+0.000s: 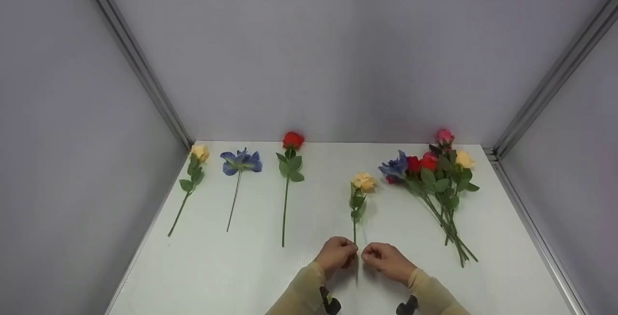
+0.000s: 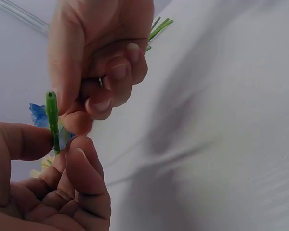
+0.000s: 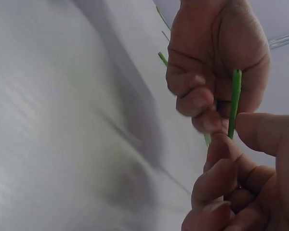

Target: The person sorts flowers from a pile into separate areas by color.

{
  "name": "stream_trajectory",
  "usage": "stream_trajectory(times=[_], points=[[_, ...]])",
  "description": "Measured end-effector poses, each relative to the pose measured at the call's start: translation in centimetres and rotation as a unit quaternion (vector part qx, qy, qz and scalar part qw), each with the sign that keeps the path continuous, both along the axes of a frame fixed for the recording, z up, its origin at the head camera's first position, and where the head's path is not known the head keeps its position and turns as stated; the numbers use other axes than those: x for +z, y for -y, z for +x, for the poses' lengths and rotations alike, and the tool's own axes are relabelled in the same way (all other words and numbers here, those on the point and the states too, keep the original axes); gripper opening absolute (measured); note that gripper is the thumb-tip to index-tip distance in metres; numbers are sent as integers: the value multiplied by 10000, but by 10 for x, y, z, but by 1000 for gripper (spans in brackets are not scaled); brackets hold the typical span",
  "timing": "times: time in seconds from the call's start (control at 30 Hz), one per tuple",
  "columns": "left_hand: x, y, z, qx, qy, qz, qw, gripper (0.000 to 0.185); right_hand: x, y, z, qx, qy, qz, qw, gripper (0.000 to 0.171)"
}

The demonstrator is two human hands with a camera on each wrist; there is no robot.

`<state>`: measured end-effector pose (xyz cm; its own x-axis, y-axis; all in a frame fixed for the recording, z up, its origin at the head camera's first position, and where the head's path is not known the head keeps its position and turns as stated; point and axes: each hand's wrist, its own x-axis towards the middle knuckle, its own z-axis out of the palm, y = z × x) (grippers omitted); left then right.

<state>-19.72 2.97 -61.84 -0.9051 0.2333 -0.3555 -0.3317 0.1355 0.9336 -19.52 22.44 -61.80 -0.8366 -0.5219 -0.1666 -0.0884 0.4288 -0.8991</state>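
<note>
A pale yellow rose point(image 1: 363, 182) on a green leafy stem lies in front of me, its flower pointing away. My left hand point(image 1: 336, 253) pinches the lower stem point(image 2: 52, 113) between thumb and fingers. Just to the right, with its thumb and loosely curled fingers close beside the same stem, is my right hand point(image 1: 387, 260); a narrow gap separates it from the stem in the head view. The cut stem end point(image 3: 236, 79) sticks out toward the wrist cameras.
On the white table point(image 1: 217, 276), a yellow rose point(image 1: 199, 153), a blue flower point(image 1: 241, 161) and a red rose point(image 1: 293, 140) lie apart at left. A mixed pile of flowers point(image 1: 442, 184) lies at right. Grey panels point(image 1: 289, 54) enclose the back and sides.
</note>
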Motion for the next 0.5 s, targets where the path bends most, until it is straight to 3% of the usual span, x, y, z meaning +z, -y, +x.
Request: stream_trajectory(times=[0.27,0.5], points=[[5,24,-6,112,159,73,9998,25,-3,-46,-14,-793,-114,449,9958,34],[9,52,-12,141,97,72,9998,33,-3,-102,-15,-1947,-78,783,9777,34]])
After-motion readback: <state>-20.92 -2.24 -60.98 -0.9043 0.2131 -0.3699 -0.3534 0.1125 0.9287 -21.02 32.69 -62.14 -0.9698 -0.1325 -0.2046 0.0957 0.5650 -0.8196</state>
